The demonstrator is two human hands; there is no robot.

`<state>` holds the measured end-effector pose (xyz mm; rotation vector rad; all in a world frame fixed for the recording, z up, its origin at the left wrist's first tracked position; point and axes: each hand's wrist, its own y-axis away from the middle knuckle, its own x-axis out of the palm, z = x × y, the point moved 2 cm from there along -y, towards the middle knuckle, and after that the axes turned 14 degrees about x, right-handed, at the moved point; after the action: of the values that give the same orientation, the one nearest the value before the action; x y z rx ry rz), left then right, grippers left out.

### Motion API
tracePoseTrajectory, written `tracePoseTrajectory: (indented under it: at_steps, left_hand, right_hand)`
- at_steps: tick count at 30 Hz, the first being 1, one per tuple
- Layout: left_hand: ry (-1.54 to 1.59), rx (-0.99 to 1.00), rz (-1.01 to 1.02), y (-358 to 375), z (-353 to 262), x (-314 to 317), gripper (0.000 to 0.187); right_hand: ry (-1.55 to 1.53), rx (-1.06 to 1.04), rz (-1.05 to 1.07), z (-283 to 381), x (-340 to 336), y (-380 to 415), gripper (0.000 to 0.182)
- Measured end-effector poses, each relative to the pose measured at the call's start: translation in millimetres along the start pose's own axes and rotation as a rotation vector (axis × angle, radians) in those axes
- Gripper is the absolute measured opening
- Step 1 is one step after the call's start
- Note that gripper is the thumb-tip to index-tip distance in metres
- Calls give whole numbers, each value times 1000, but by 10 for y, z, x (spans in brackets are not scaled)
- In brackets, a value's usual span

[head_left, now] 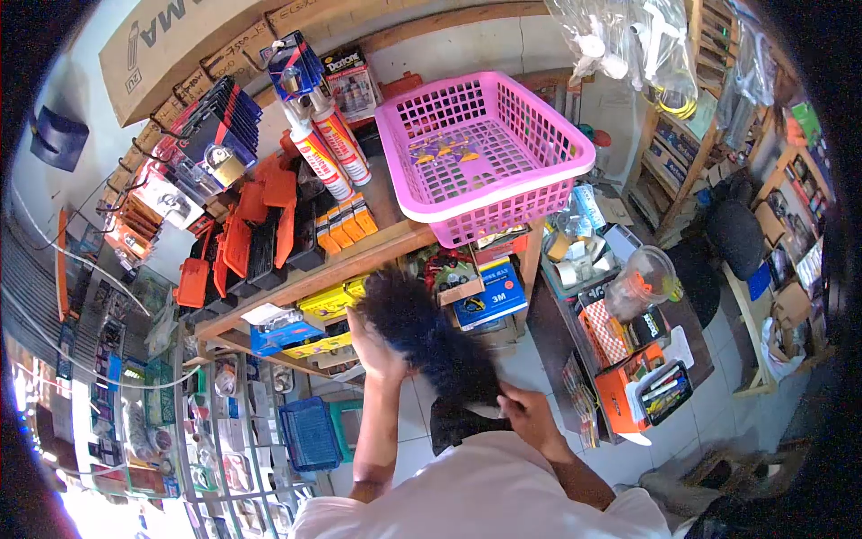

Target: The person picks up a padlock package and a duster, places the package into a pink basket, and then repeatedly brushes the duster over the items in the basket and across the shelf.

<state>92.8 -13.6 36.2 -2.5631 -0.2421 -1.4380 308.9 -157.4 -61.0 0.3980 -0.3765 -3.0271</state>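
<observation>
A dark, fluffy duster (426, 328) slants across the middle of the view, blurred, in front of the lower shelf. My right hand (528, 415) is closed around its lower end, where a pale bit shows by the fingers. My left hand (379, 352) is raised against the left side of the dark fluff; its fingers are mostly hidden and smeared. Yellow boxes (328, 301) on the lower shelf are just beyond my left hand, and a blue 3M box (489, 295) lies to the right of the fluff.
A pink basket (494, 202) stands on the wooden shelf, beside orange-and-white tubes (321, 162) and orange cases (236, 242). On the right, a dark table (691, 355) bears a clear plastic tub and an orange box (624, 395). Glass shelving stands at left.
</observation>
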Motion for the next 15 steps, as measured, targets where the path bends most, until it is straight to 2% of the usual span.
tracePoseTrajectory:
  at_steps: [2, 3, 4, 5, 6, 7, 8, 9, 10, 12, 14, 15]
  left_hand:
    - [-29, 8, -7, -7, 9, 24, 63]
    - [55, -5, 260, -22, 6, 8, 59]
    - [135, -23, 529, -24, -1, -11, 56]
    - [-571, 204, 563, -105, 104, -317, 56]
    - [-594, 207, 444, -108, 88, -284, 56]
    - [-612, 210, 324, -107, 72, -253, 56]
    - [-253, 69, 194, -68, 51, -221, 56]
    - [104, -44, 21, -12, 11, -106, 56]
    - [103, -40, 20, -32, 21, -181, 56]
    - [184, 24, 200, -95, 29, -237, 59]
    - [134, 42, 192, -71, 14, -152, 58]
    - [93, 13, 100, -43, -2, -109, 60]
  right_hand:
    - [207, 168, 112, 167, -104, -4, 32]
    - [210, 169, 116, 105, -81, 0, 32]
    - [141, 41, 140, 29, -25, 4, 33]
    - [69, -88, 160, -11, 14, 11, 33]
    - [68, -90, 158, 37, 7, 1, 33]
    - [43, -59, 57, 117, -34, -14, 34]
    - [19, -28, -41, 157, -68, -20, 34]
    - [22, -29, -36, 130, -70, -23, 34]
    - [56, -57, 45, 85, -51, -29, 33]
    - [85, -85, 121, 90, -37, -27, 32]
    - [40, -11, -56, 161, -118, -43, 32]
    - [43, -12, -54, 146, -118, -40, 32]
